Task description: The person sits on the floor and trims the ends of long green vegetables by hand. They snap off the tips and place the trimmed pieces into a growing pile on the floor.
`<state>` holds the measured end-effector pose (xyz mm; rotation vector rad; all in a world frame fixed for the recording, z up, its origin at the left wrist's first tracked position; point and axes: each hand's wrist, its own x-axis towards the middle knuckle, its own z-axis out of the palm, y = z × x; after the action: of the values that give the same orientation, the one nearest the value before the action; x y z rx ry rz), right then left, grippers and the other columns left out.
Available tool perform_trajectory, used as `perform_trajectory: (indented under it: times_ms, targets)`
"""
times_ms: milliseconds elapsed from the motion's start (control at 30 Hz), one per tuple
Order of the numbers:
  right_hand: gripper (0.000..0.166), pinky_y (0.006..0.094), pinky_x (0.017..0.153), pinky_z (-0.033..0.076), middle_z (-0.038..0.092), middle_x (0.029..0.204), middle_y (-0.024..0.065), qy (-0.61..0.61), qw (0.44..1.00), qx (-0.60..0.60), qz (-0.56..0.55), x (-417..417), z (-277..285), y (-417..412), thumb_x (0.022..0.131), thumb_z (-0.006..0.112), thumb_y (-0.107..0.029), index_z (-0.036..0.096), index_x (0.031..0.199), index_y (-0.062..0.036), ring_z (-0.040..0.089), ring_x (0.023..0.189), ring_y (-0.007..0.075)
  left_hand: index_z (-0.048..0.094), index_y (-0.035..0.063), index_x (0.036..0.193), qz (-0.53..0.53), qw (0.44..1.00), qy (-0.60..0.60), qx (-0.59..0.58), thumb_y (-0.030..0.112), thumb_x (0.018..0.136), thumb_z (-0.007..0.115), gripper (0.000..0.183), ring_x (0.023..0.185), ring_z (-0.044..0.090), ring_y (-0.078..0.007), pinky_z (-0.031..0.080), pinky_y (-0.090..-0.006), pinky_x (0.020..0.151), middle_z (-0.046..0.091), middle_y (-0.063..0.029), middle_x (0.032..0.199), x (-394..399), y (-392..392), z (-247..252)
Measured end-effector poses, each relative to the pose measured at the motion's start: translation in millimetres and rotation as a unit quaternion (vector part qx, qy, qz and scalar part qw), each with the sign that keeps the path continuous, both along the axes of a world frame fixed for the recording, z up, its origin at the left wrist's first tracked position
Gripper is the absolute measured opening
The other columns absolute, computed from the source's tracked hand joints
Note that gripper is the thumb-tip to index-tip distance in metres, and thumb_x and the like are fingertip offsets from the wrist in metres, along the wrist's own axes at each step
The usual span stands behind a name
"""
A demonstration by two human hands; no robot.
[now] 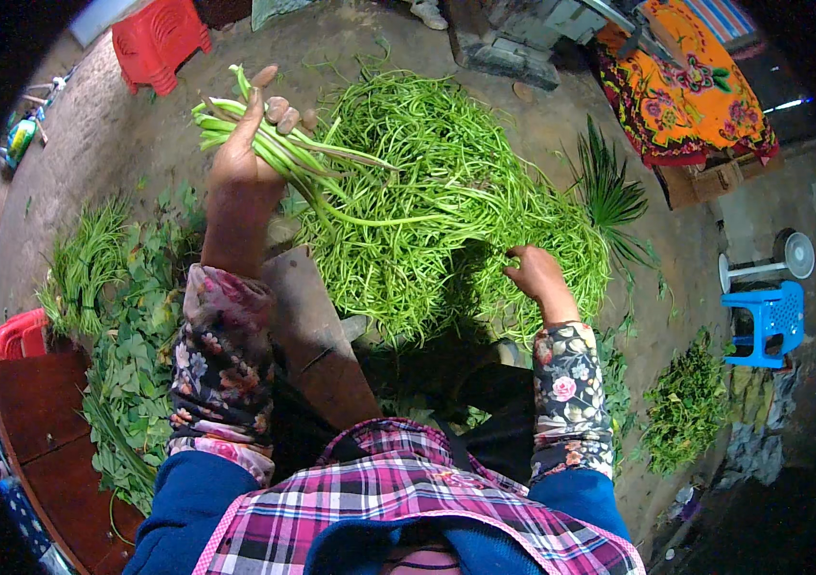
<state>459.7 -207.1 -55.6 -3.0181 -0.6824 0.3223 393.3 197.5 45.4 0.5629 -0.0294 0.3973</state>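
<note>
A bunch of long green leaf stems (293,162) is gripped in my left hand (246,147), raised at the upper left. The thick cut ends jut out past the thumb, while the thin ends trail to the right. Below and beyond spreads a large heap of loose green stems (408,180) on the floor. My right hand (537,277) hovers at the heap's near right side, thumb and forefinger apart, with nothing visible between them. Its other fingers are curled and partly hidden. A brown wooden board (314,323) lies under my left forearm, close to the heap.
Broad green leaves (138,345) and a tied stem bundle (88,266) lie at left. A red plastic stool (160,43) stands far left, a blue plastic stool (764,323) at right. A palm frond (609,194) touches the heap. Wilted greens (685,402) lie nearer right.
</note>
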Motion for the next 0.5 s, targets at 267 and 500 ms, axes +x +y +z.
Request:
perform_trajectory:
  times_ms: [267,500]
  targets:
    - [0.023,0.0463,0.072,0.053,0.064,0.098,0.0138,-0.108,0.994,0.012,0.016,15,-24,59,0.084,0.065,-0.022,0.065,0.102,-0.0078,0.065,0.084,0.036,0.044,-0.0064,0.134,-0.119,0.99,-0.078,0.002,0.014,0.101,0.045,0.039,0.064,0.035,-0.008,0.037,-0.0248,0.065,0.034,0.0042,0.071,9,25,-20]
    - [0.016,0.046,0.065,0.055,0.068,0.088,0.0185,-0.13,0.987,-0.043,0.089,21,-82,87,0.084,0.052,-0.01,0.067,0.086,-0.0039,0.069,0.077,0.035,0.056,-0.0054,0.115,0.035,0.982,0.154,0.104,0.024,0.101,0.048,0.033,0.064,0.042,-0.0101,0.045,-0.0282,0.075,0.039,0.0046,0.068,-8,5,10]
